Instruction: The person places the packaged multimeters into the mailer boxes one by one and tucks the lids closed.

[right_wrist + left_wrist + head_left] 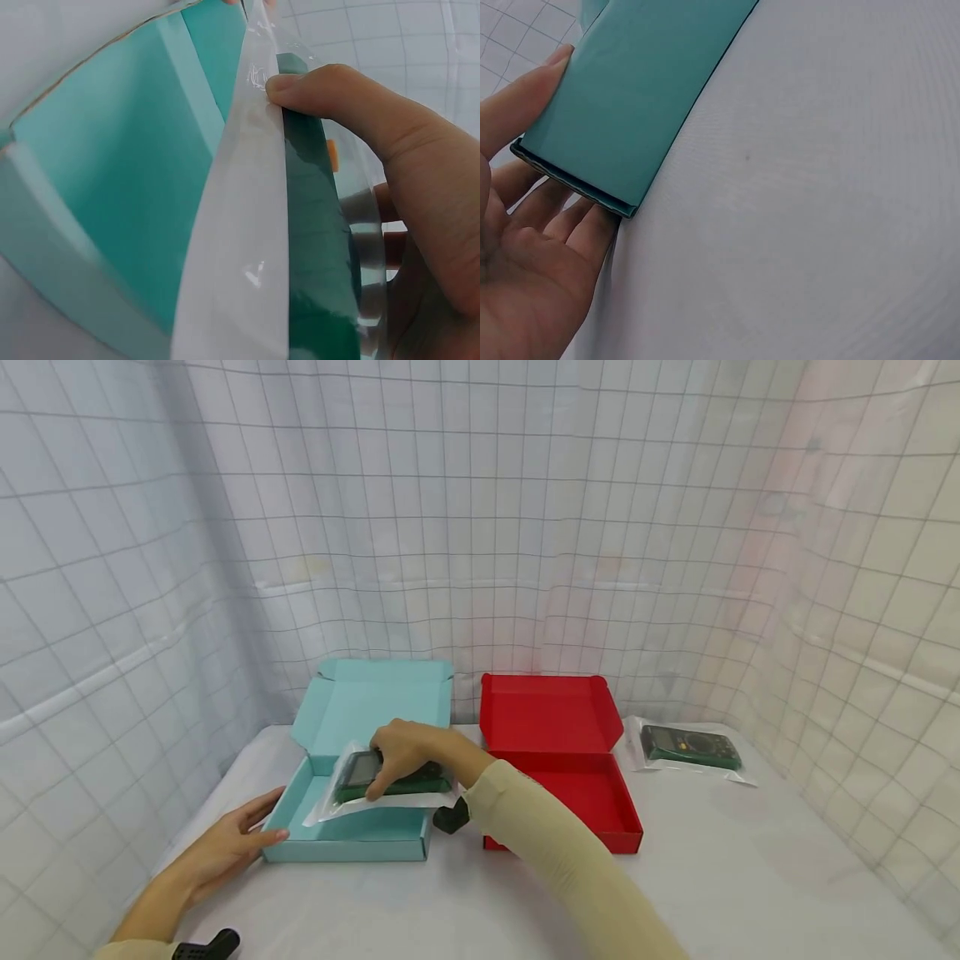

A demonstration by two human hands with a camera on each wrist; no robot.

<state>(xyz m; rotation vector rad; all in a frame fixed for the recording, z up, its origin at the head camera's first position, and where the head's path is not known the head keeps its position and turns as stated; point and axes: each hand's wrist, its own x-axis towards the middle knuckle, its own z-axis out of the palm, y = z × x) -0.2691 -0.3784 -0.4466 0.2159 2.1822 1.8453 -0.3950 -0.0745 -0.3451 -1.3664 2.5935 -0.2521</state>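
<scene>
Clear plastic pouch (328, 808) with green multimeter (407, 787) inside: the right grip (405, 753) clasps it over the open teal box (345, 852). Best kept level, while the left grip (228, 846), fingers relaxed against the box's left side, steadies the cardboard.

A small curtained-off work booth: white sheeting (517, 527) marked with a grey grid hangs in folds at the left, far and right sides, closing in a plain white worktop (750, 860); what building lies beyond cannot be told
</scene>
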